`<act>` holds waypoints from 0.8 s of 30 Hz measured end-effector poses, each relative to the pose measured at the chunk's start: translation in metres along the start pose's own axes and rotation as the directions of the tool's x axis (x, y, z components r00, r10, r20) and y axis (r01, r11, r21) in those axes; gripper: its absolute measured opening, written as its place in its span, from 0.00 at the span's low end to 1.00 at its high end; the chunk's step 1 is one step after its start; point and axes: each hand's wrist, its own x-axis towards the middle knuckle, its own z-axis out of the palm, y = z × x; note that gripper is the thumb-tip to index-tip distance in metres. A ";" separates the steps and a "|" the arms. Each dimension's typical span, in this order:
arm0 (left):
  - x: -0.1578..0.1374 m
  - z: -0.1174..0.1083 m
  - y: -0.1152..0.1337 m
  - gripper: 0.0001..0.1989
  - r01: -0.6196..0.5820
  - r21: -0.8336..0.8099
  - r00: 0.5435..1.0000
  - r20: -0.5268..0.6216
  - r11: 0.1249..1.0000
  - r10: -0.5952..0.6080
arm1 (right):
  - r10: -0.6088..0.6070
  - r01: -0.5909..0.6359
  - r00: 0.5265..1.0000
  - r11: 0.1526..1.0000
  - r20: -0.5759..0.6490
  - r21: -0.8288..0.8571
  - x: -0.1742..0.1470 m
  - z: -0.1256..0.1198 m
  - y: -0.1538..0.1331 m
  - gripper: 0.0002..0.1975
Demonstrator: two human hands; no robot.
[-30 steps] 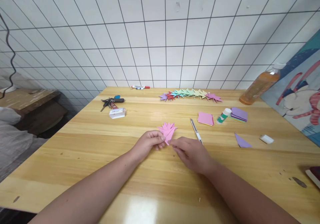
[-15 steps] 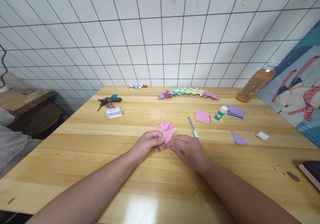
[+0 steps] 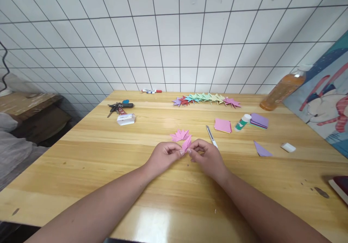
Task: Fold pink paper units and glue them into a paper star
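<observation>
A small folded piece of pink paper (image 3: pixel 186 143) is pinched between my two hands near the middle of the table. My left hand (image 3: pixel 166 156) grips its left lower edge with thumb and fingers. On the other side, my right hand (image 3: pixel 208 159) pinches the lower right edge, its thumb close to the left one. Just beyond lies a pink pointed, fan-shaped paper fold (image 3: pixel 179 135). A utility knife (image 3: pixel 211 136) rests to the right, past my right hand. The fingertips partly cover the held paper.
Behind lies a row of colourful folded papers (image 3: pixel 206 98). Rightward are pink paper squares (image 3: pixel 223 125), a glue stick (image 3: pixel 243 122), purple squares (image 3: pixel 259 121), a purple triangle (image 3: pixel 262 149), an eraser (image 3: pixel 288 147) and a bottle (image 3: pixel 284 89). Keys (image 3: pixel 119 107), a small white box (image 3: pixel 125 119) and a marker (image 3: pixel 151 91) lie leftward.
The held pink paper has turned more upright and looks narrower. My right hand's fingers have lifted and curled around its right edge. The view has shifted slightly.
</observation>
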 end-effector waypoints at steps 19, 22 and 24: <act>0.000 0.008 -0.001 0.15 0.107 -0.220 0.994 0.043 0.970 -0.100 | -0.118 0.110 0.991 0.985 -0.059 -0.131 -0.001 0.003 -0.002 0.05; 0.001 0.007 -0.003 0.15 0.112 -0.246 0.993 0.059 0.963 -0.100 | -0.120 0.112 0.991 0.986 -0.060 -0.125 -0.001 0.003 -0.003 0.05; 0.001 0.007 -0.004 0.14 0.113 -0.256 0.993 0.061 0.960 -0.101 | -0.109 0.103 0.992 0.991 -0.063 -0.086 -0.002 0.003 -0.003 0.05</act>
